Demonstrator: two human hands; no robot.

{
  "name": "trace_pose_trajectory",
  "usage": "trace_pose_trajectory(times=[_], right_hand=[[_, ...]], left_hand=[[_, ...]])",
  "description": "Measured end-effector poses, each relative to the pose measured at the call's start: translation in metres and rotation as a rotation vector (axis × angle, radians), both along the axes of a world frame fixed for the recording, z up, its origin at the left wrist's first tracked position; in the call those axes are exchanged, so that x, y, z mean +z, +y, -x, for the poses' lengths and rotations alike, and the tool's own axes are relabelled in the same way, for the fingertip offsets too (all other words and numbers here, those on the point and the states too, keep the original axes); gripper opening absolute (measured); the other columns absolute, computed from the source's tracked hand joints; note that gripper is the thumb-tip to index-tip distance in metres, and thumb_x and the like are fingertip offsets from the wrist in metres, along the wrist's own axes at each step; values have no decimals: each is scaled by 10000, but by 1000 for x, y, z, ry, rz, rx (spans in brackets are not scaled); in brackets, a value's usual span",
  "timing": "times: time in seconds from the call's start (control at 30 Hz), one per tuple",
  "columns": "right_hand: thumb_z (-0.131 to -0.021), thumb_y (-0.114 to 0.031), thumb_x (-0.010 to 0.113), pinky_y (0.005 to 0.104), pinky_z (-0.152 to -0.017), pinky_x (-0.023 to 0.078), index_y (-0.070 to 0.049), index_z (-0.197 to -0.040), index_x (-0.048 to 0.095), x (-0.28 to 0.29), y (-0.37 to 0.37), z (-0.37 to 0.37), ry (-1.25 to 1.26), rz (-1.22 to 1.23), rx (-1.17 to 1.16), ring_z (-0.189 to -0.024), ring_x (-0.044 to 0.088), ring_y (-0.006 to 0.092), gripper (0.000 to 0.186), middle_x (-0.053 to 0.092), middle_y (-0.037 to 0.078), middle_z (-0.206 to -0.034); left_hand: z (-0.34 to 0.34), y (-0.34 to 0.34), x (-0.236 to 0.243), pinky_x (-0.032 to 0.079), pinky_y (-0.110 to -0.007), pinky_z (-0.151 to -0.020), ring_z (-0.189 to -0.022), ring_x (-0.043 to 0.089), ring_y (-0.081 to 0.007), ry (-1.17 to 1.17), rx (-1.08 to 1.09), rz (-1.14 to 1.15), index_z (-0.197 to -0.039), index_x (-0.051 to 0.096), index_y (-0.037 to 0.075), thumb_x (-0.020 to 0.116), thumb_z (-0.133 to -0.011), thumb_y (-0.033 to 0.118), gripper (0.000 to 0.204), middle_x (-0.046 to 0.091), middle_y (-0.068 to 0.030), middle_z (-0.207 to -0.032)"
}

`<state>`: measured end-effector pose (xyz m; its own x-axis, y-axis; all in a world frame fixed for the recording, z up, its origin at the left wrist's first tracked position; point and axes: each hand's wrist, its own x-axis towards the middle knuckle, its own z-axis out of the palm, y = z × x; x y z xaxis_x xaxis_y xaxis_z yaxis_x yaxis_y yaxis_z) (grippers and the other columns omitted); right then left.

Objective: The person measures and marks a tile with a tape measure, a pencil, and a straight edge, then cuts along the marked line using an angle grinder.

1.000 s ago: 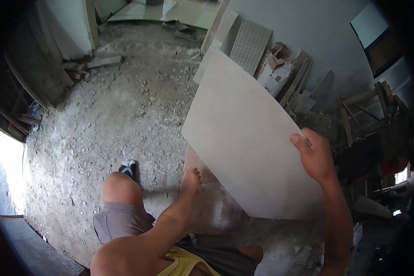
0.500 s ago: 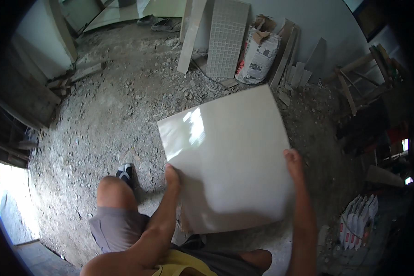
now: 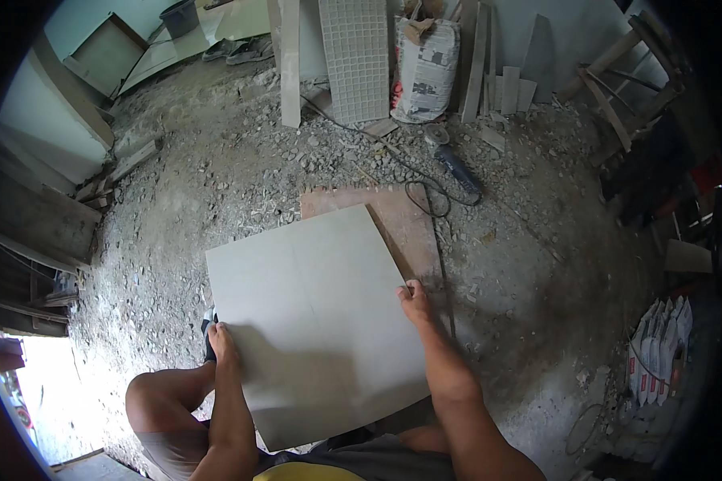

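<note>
A large square off-white tile [image 3: 313, 313] lies tilted in front of me, between my two hands. My left hand [image 3: 224, 345] grips its left edge, with the thumb on the upper face. On the opposite edge, my right hand [image 3: 413, 303] is closed around the rim, fingers partly hidden beneath. Behind and partly under the tile is a reddish-brown board [image 3: 413, 232] on the floor. Whether tile and board touch cannot be seen. Past the board's far right corner lies a dark angle grinder [image 3: 459, 173] with its cord [image 3: 377, 138] trailing across the rubble.
Against the far wall lean a grid-backed tile [image 3: 356, 68], narrow strips [image 3: 290, 72] and a torn paper sack [image 3: 427, 72]. Gravel covers the floor [image 3: 168, 216]. Several white packets [image 3: 659, 349] lie at right, below a wooden frame [image 3: 618, 88]. A bucket [image 3: 180, 18] stands far left.
Both hands have brought the tile left and nearer to me, and its bright reflection is gone. The board and grinder, hidden before, now show. My view has shifted, and my left knee is bent lower.
</note>
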<state>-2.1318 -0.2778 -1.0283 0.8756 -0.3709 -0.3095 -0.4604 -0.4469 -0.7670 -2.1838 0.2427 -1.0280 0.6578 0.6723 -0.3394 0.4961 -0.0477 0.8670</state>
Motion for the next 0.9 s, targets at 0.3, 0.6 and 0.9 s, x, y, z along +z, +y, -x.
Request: trace_pose_trajectory(times=[0.3, 0.6, 0.9], right_hand=[[-895, -289, 628, 424, -862, 493, -48, -1136, 574, -26, -49, 2, -14, 68, -52, -979, 634, 345, 345, 648, 196, -1024], [-909, -270, 601, 467, -999, 445, -15, -1289, 552, -15, -109, -56, 64, 453, -25, -1150, 575, 405, 461, 609, 235, -1217], [-879, -322, 636, 462, -1113, 355, 10, -1418, 447, 3, -110, -60, 199, 587, 161, -1314, 446, 420, 660, 481, 273, -1399]], left_hand=[[-72, -64, -5, 433, -329, -678, -747, 477, -141, 46, -138, 11, -963, 553, 14, 493, -967, 271, 264, 515, -44, -809], [-141, -132, -51, 489, -390, -777, -856, 582, -241, 172, -234, -60, -1045, 578, 4, 509, -960, 276, 293, 629, -160, -921], [-142, -136, -77, 500, -391, -781, -856, 632, -272, 175, -280, -66, -1074, 614, 32, 527, -950, 255, 269, 670, -171, -929]])
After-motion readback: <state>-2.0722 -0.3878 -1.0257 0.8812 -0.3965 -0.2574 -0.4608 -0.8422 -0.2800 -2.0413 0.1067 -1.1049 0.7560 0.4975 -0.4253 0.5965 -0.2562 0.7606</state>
